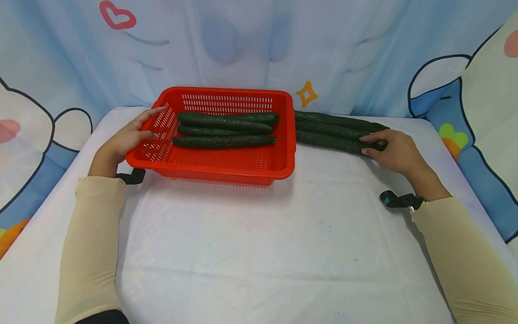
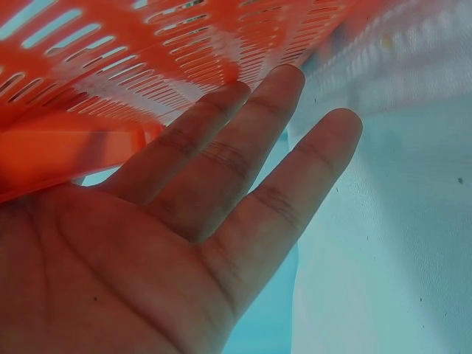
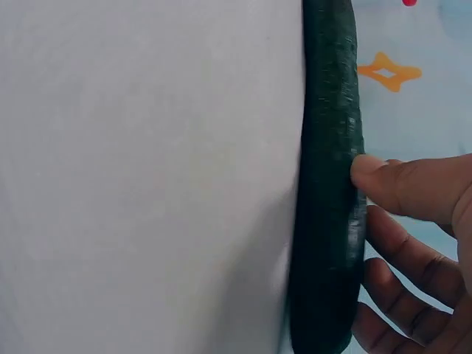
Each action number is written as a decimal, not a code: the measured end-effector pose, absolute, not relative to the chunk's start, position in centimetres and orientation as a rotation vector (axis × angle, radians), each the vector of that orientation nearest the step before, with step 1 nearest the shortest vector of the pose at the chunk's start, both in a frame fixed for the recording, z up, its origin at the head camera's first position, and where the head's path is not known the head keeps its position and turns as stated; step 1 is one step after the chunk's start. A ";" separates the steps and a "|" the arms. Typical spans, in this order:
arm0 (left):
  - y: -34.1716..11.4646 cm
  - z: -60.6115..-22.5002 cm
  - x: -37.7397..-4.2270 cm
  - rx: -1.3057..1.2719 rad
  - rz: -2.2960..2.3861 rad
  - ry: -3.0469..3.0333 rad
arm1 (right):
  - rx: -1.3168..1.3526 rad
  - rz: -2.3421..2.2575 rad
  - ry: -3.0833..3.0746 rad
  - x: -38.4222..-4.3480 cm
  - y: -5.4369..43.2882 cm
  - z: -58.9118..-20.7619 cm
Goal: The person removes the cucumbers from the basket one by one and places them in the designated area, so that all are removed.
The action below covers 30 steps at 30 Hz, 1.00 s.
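Note:
My left hand (image 1: 127, 139) holds a red plastic basket (image 1: 210, 174) at its left rim, with the thumb and a finger over the rim. Three fingers (image 2: 276, 195) stretch beneath the slotted basket in the left wrist view. Several dark green cucumbers (image 1: 224, 141) lie lengthwise inside it. To the right of the basket, more cucumbers (image 1: 323, 119) lie side by side on the table. At the right end of this group, my right hand (image 1: 394, 150) pinches the nearest cucumber (image 3: 328, 184) between thumb and fingers; the far side of that grip is partly hidden.
A white cloth covers the table (image 1: 251, 243). Right behind the basket hangs a pale blue printed curtain (image 1: 251, 45). Dark camera mounts (image 1: 398, 199) are worn on both wrists.

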<state>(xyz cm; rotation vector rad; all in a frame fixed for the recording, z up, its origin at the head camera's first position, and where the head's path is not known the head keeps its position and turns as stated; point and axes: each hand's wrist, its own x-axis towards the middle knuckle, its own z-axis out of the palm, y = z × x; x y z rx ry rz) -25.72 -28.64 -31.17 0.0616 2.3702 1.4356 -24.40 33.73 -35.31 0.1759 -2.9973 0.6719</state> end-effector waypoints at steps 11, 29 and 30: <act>-28.6 -31.2 -25.9 0.059 1.431 2.376 | 0.324 0.672 -3.095 -23.9 32.5 -34.4; -28.8 -31.3 -25.8 0.069 1.444 2.382 | 0.368 0.681 -2.916 -23.1 31.3 -33.5; -28.7 -31.3 -25.8 0.073 1.445 2.380 | 0.393 0.691 -2.882 -22.7 30.9 -33.2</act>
